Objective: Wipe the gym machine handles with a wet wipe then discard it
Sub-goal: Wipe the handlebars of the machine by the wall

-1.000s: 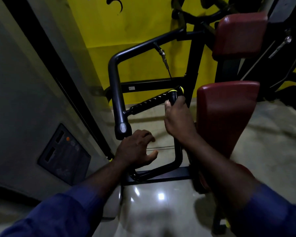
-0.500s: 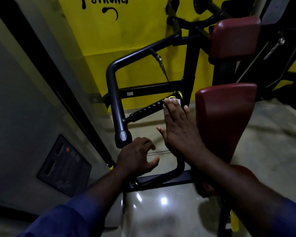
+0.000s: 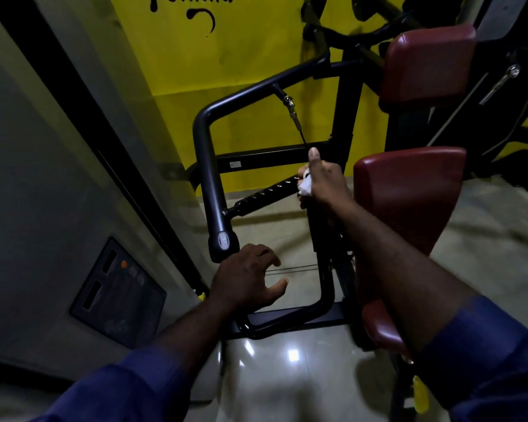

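R hand wraps the right end of the ribbed handle w/ a white wet wipe bunched btwn fingers & grip, thumb pointing up. L hand sits lower, fingers loosely curled, holding nothing, just below the end cap of the black frame tube. Dark red seat pad right of the handle, yellow wall behind. Blue sleeves on both arms.
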`<state>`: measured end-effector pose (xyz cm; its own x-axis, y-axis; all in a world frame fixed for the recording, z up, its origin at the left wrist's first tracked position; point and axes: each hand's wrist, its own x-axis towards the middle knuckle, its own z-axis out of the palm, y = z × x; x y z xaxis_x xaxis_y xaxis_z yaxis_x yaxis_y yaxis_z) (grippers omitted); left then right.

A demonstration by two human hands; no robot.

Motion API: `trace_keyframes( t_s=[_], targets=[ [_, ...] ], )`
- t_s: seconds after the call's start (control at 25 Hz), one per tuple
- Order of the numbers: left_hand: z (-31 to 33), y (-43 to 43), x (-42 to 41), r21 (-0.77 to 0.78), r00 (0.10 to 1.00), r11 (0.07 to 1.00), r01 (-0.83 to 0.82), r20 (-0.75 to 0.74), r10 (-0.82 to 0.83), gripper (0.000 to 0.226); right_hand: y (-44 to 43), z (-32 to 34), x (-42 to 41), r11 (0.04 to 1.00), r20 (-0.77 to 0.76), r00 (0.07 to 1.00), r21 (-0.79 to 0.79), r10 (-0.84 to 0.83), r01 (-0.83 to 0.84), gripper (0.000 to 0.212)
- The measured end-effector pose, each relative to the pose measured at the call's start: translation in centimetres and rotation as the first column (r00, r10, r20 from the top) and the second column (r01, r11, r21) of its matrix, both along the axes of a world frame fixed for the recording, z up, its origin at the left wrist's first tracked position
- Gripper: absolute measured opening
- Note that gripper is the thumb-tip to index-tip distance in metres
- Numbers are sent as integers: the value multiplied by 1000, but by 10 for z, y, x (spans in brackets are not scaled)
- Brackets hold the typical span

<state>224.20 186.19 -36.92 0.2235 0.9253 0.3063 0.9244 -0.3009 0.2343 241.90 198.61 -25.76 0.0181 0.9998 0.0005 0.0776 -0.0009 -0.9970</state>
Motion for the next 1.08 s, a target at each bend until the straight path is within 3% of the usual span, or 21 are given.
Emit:
trace_keyframes(
  t_s=[0.16, 0.28, 0.32, 0.44, 0.52, 0.68, 0.84, 0.96, 1.08],
  targets=[
    [-1, 0, -1, 22, 1000, 1000, 5, -5, -5, 37, -10, -18, 0, 998, -109, 993, -53, -37, 31, 64],
    [-4, 1, -3, 26, 1000, 1000, 8, -1, -8, 35, -18, -26, 3, 989, -255, 967, -139, 12, -49, 69],
    [-4, 1, -3, 27, 1000, 1000, 7, -1, -7, 34, -25, -30, 3, 989, -236, 972, -140, 17, -51, 72],
    [-5, 2, -3, 25, 1000, 1000, 2, 6, -2, 33, -72, -55, 11, 998, 58, 998, -66, 2, 2, 76],
    [-6, 2, -3, 23, 1000, 1000, 0, 7, 0, 33, -100, -62, 20, 997, 157, 985, -48, 68, -61, 75],
    [-3, 2, -2, 5, 1000, 1000, -11, -10, 11, 34, -47, -17, 17, 981, 316, 930, -103, 187, -163, 64],
    [2, 0, 0, -22, 1000, 1000, -12, -20, 12, 36, -1, 21, -5, 993, 269, 959, -100, 86, -61, 56],
    [2, 0, 0, -33, 1000, 999, -16, -27, 15, 37, -16, 5, 1, 998, 220, 974, -43, 49, -40, 55],
    [1, 1, 0, -34, 999, 999, -25, -44, 24, 38, -64, -29, 11, 995, 205, 977, -91, 57, -39, 54]
  ],
)
